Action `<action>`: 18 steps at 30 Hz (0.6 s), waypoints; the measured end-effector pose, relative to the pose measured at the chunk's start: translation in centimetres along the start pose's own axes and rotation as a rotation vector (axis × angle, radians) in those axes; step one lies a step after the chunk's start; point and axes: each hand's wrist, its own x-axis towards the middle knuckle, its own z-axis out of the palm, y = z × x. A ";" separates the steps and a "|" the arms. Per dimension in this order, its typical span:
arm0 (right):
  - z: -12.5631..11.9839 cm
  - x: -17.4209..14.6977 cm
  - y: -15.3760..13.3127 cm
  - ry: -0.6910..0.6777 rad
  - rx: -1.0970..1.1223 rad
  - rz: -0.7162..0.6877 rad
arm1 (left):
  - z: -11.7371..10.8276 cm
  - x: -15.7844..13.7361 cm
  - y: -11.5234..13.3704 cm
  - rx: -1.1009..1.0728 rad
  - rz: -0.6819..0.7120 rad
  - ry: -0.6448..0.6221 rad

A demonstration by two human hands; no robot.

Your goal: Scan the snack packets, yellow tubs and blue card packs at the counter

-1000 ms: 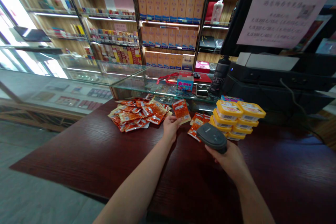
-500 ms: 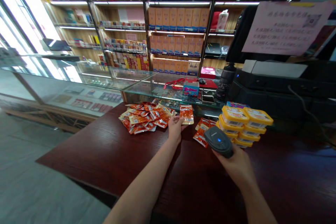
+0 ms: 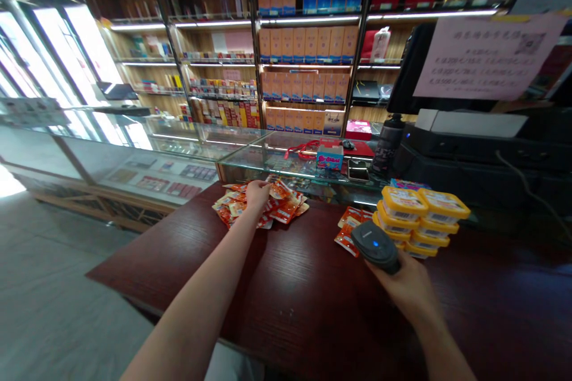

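Loose orange-and-cream snack packets [image 3: 286, 209] lie heaped on the dark wooden counter. Over this heap is my left hand [image 3: 258, 195], its fingers closed at the edge of an orange packet [image 3: 279, 190]; the fingertips are partly hidden. My right hand [image 3: 413, 280] is wrapped around the handle of a black barcode scanner [image 3: 375, 246] with a blue light on top. Just beyond the scanner, a few more orange packets [image 3: 347, 240] lie flat, partly covered by it. Stacked yellow-lidded tubs [image 3: 404, 202] stand right behind the scanner.
A glass display case [image 3: 250, 158] borders the counter's far edge. On it are a small blue-and-pink box [image 3: 329, 158], a phone [image 3: 358, 171] and a dark bottle [image 3: 388, 146]. A monitor with a pink paper sign [image 3: 487, 56] stands at right. Shelves of boxed goods line the back.
My left hand has moved left from beside the lone packet to the heap, and that packet is gone from its former spot. My right hand still holds the scanner in about the same place.
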 end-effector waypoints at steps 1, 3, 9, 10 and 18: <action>0.1 0.0 0.1 0.004 0.004 -0.004 | -0.4 0.2 0.1 0.145 0.044 0.009; 0.2 0.1 0.2 0.013 0.008 -0.011 | -0.8 -0.1 0.5 0.416 0.166 0.062; 0.5 0.2 0.4 0.034 0.025 -0.035 | 1.2 -1.5 0.3 0.821 0.634 -0.167; 0.5 0.2 0.5 0.034 0.025 -0.032 | 1.6 -1.4 0.2 0.846 0.658 -0.221; 0.6 0.3 0.5 0.054 0.072 -0.033 | 3.2 -0.7 0.6 0.940 0.703 -0.209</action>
